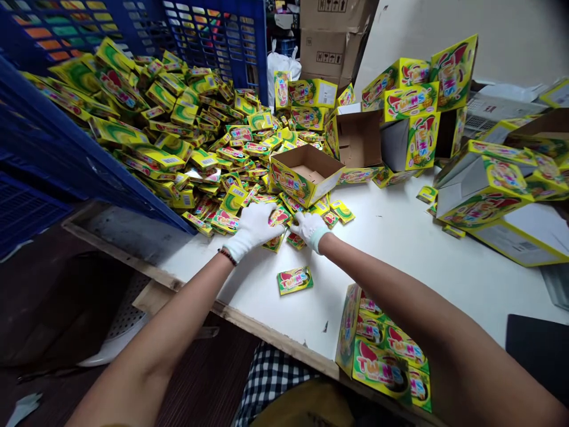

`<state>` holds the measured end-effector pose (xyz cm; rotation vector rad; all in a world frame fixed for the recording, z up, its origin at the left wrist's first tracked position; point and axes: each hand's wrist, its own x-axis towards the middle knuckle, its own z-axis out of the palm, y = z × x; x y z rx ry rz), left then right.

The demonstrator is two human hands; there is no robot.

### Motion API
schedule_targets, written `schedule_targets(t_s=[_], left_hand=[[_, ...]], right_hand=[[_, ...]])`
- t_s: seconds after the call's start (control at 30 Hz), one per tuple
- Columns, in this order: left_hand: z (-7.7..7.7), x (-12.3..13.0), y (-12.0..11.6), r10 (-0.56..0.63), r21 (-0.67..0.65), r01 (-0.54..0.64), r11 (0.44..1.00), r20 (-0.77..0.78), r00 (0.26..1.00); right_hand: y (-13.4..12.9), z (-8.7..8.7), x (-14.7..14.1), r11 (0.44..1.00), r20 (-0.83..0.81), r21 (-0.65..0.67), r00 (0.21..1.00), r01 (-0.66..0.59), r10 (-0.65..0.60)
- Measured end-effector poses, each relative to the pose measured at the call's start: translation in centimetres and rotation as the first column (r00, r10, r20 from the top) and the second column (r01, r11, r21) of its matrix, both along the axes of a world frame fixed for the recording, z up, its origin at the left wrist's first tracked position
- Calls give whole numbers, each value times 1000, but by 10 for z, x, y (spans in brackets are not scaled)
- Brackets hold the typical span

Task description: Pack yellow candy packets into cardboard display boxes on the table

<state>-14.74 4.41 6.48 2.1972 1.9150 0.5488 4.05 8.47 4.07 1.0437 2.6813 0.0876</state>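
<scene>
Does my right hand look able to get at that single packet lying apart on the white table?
Probably, yes. The right hand is close by at the edge of the pile, and the single packet lies uncovered, with bare table around it.

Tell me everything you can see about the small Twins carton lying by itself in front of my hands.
The small Twins carton is a flat rectangle, apparently printed thin cardboard, yellow and green with a red fruit picture and multicoloured lettering. It looks closed and lies flat, printed face up, slightly angled on the white tabletop, between the gloved hands and the wooden edge. Only the tabletop touches it. Its finer print is unreadable.
</scene>
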Motion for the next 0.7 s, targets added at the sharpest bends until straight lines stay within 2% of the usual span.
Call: schedule_targets(t_s=[0.07, 0.1, 0.17, 0.2, 0.3, 0.4, 0.43, 0.5, 0.6, 0.7], left_hand=[[-3, -4, -25, 66, -22, -63, 998, 280, 958], [-6, -6, -39, 111, -61, -93, 994, 466, 878], [-16, -10, -71, 215, -179, -120, 976, 769, 602], [-21, -12, -88, 265, -240, -113, 964, 844, 466], [-33, -18, -133, 380, -376, -56, 925, 914, 140], [-40, -20, -161, 453, -454, -6, 891, 890, -54], [-41, -20, -165, 467, -470, -12, 882, 879, -95], [-44, -17, -167, 477, -486, -42, 873, 869, -131], [-46, -7, -162, 475, -482, -79, 873, 875, -94], [-44, 9, -155, 461, -467, -127, 875, 884, -73]], right_hand=[[4, 5, 9, 1000, 8, -1, 1000, -23, 23], [4, 9, 15, 999, 8, 3, 999, -46, 46], [-1, 16, 30, 994, -21, 20, 994, -103, 104], [-6, 19, 38, 992, -52, 27, 990, -127, 129], [-35, 25, 51, 987, -146, -17, 977, -160, 156], [-71, 20, 47, 975, -151, -108, 973, -192, 175], [-80, 17, 43, 968, -140, -139, 972, -207, 188], [-94, 8, 34, 956, -124, -195, 972, -221, 200], [-98, 0, 29, 936, -132, -278, 974, -216, 186], [-91, 6, 38, 924, -271, -364, 963, -119, 17]])
